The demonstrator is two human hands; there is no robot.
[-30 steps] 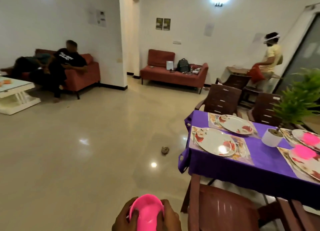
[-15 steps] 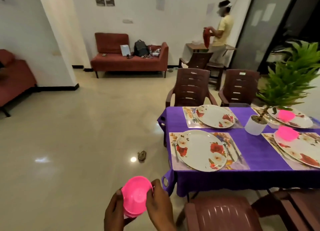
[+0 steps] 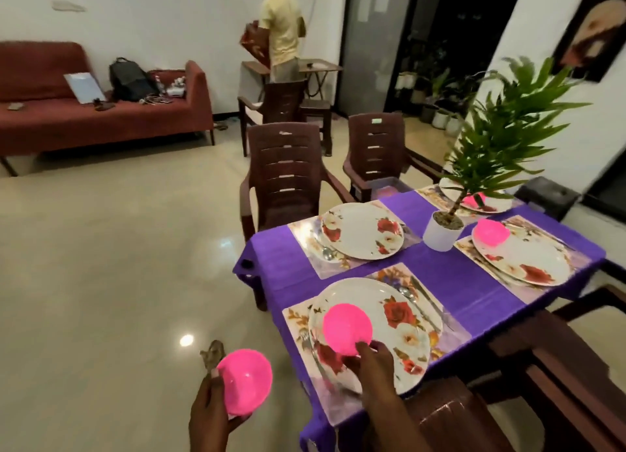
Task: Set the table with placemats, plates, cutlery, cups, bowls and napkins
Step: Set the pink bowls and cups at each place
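Observation:
The purple-clothed table [image 3: 454, 275] carries several floral placemats, each with a flowered plate and cutlery. My right hand [image 3: 371, 360] pinches a pink bowl [image 3: 347, 328] by its near rim over the nearest plate [image 3: 393, 319]. Whether that bowl touches the plate I cannot tell. My left hand [image 3: 210, 407] holds a second pink bowl [image 3: 245, 380] out over the floor, left of the table. Two further pink bowls sit on the right-hand plates, one at the near right [image 3: 491, 233] and one behind the plant [image 3: 474, 200]. The far left plate [image 3: 362, 229] has no bowl.
A white-potted green plant [image 3: 443, 229] stands mid-table. Brown plastic chairs [image 3: 288, 177] ring the table, one right below my right arm. A small object [image 3: 213, 351] lies on the tiled floor. A person in yellow [image 3: 281, 28] stands at a far side table; a red sofa [image 3: 101, 109] lines the wall.
I have walked up to the table. The stacked bowls, held in both hands before, are now split: my right hand has carried one over the nearest plate, my left keeps the other.

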